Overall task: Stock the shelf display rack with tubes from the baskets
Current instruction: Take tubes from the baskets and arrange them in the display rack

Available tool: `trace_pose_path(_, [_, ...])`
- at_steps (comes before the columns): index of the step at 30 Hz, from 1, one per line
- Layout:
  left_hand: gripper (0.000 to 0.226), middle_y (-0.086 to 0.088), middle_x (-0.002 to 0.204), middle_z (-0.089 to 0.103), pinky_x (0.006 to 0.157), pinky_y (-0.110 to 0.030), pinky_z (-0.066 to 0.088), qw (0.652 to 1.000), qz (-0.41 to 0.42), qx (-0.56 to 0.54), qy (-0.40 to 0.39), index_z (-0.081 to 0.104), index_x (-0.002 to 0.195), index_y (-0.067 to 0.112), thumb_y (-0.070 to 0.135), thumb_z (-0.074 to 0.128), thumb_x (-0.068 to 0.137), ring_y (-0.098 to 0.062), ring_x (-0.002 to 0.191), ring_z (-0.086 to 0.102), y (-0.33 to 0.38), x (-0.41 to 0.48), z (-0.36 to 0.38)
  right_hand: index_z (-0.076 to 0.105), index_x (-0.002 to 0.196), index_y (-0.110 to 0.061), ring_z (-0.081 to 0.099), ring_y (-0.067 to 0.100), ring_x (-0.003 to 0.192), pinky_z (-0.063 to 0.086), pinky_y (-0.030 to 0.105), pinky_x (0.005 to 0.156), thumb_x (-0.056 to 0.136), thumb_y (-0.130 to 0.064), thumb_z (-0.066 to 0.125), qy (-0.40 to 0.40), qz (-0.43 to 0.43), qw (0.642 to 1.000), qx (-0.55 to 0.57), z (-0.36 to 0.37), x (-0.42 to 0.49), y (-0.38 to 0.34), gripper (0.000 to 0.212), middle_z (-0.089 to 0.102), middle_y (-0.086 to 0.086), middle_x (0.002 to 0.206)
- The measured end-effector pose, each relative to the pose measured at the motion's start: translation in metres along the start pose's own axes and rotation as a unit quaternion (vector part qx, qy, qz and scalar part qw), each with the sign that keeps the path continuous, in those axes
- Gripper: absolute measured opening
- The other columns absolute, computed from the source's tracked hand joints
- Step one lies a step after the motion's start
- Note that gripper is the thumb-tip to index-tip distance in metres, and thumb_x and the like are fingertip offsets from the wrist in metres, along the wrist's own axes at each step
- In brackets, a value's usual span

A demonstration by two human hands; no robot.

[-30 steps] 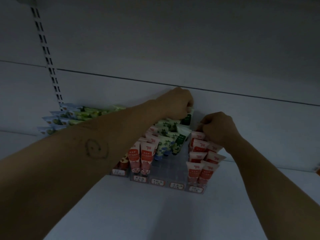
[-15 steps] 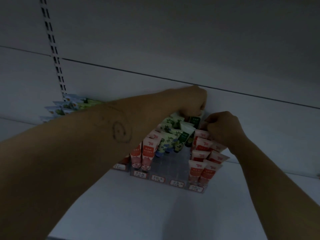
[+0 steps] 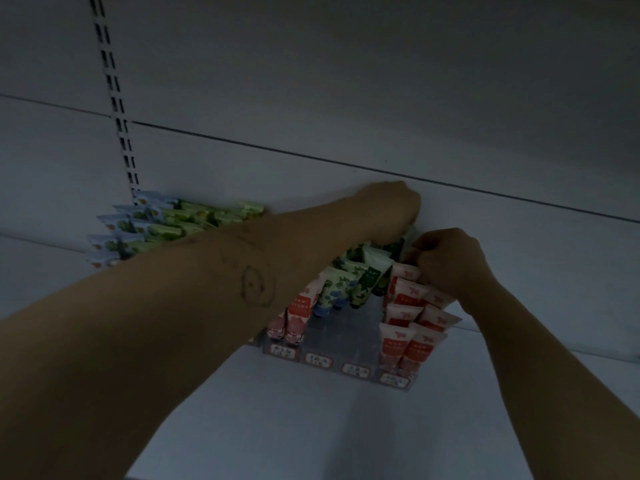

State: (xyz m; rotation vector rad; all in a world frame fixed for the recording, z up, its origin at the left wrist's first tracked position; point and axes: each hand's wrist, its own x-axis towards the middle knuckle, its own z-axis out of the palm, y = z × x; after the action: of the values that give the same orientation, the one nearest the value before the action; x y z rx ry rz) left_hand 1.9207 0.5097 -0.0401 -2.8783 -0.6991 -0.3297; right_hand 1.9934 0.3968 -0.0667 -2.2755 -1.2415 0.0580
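A clear display rack [image 3: 346,329] with price labels along its front sits on the white shelf. It holds red-and-white tubes [image 3: 415,348] in its right column, green floral tubes [image 3: 346,282] in the middle and red tubes [image 3: 298,313] on the left. My left hand [image 3: 391,209] reaches over the back of the rack, its fingers curled down on a dark green tube [image 3: 394,245]; the fingertips are hidden. My right hand [image 3: 450,261] pinches the top of the rearmost red-and-white tube [image 3: 405,271] in the right column.
Several blue and green tubes [image 3: 152,223] stand in rows at the back left, partly behind my left forearm. A slotted shelf upright [image 3: 117,109] runs up the back wall. The white shelf surface [image 3: 311,427] extends in front of the rack. The light is dim.
My left hand has moved right and further back over the rack, toward my right hand. My right hand stays at the rear of the right column.
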Motion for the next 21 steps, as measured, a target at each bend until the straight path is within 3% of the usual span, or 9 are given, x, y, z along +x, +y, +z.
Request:
trace_pose_path(2, [0.036, 0.0, 0.067, 0.033, 0.064, -0.029, 0.034, 0.999, 0.028, -0.016, 0.006, 0.035, 0.059, 0.014, 0.0, 0.055, 0.086, -0.022, 0.085, 0.05, 0.003, -0.001, -0.002, 0.073, 0.102, -0.014, 0.058, 0.02, 0.087, 0.041, 0.023, 0.073, 0.087, -0.014, 0.058, 0.0, -0.001, 1.0, 0.005, 0.0, 0.0, 0.001, 0.021, 0.07, 0.008, 0.105])
trace_pose_path(4, [0.04, 0.0, 0.066, 0.03, 0.061, -0.028, 0.032, 0.998, 0.053, -0.019, 0.011, 0.03, 0.058, 0.015, -0.003, 0.054, 0.085, -0.022, 0.082, 0.047, 0.005, -0.009, -0.005, 0.073, 0.101, -0.014, 0.059, 0.021, 0.089, 0.041, 0.023, 0.074, 0.088, -0.013, 0.057, 0.0, 0.001, 1.0, 0.008, 0.0, 0.0, 0.001, 0.021, 0.07, 0.007, 0.104])
trace_pose_path(9, [0.036, 0.001, 0.062, 0.036, 0.051, -0.027, 0.027, 0.996, 0.082, -0.046, 0.008, 0.037, 0.056, 0.016, -0.005, 0.056, 0.078, -0.014, 0.061, 0.04, -0.007, -0.024, -0.001, 0.074, 0.095, -0.014, 0.062, 0.022, 0.088, 0.048, 0.025, 0.073, 0.086, -0.015, 0.06, -0.006, -0.001, 1.0, 0.012, 0.001, 0.001, 0.003, 0.017, 0.07, 0.006, 0.096])
trace_pose_path(12, [0.024, 0.0, 0.061, 0.041, 0.049, -0.027, 0.024, 0.994, 0.091, -0.064, -0.005, 0.049, 0.064, 0.01, 0.001, 0.055, 0.086, -0.009, 0.061, 0.034, -0.002, -0.03, -0.004, 0.066, 0.074, -0.02, 0.059, 0.021, 0.077, 0.039, 0.017, 0.055, 0.085, -0.01, 0.057, -0.01, -0.012, 1.0, -0.001, 0.0, 0.0, 0.002, 0.017, 0.063, 0.003, 0.078])
trace_pose_path(17, [0.03, 0.0, 0.055, 0.043, 0.046, -0.023, 0.026, 0.99, 0.095, -0.098, -0.019, 0.052, 0.061, 0.007, 0.007, 0.053, 0.091, -0.004, 0.053, 0.035, -0.003, -0.029, -0.006, 0.057, 0.062, -0.023, 0.055, 0.017, 0.067, 0.035, 0.018, 0.05, 0.083, -0.008, 0.055, -0.015, -0.011, 1.0, 0.003, 0.0, -0.004, 0.002, 0.027, 0.056, -0.004, 0.064])
trace_pose_path(21, [0.025, 0.0, 0.053, 0.046, 0.039, -0.015, 0.028, 0.986, 0.115, -0.118, -0.038, 0.067, 0.082, -0.003, 0.014, 0.052, 0.092, -0.006, 0.045, 0.039, 0.0, -0.034, -0.012, 0.061, 0.068, -0.019, 0.059, 0.023, 0.071, 0.038, 0.02, 0.051, 0.081, -0.006, 0.054, -0.021, -0.011, 1.0, 0.007, -0.001, -0.003, 0.002, 0.02, 0.063, 0.004, 0.071])
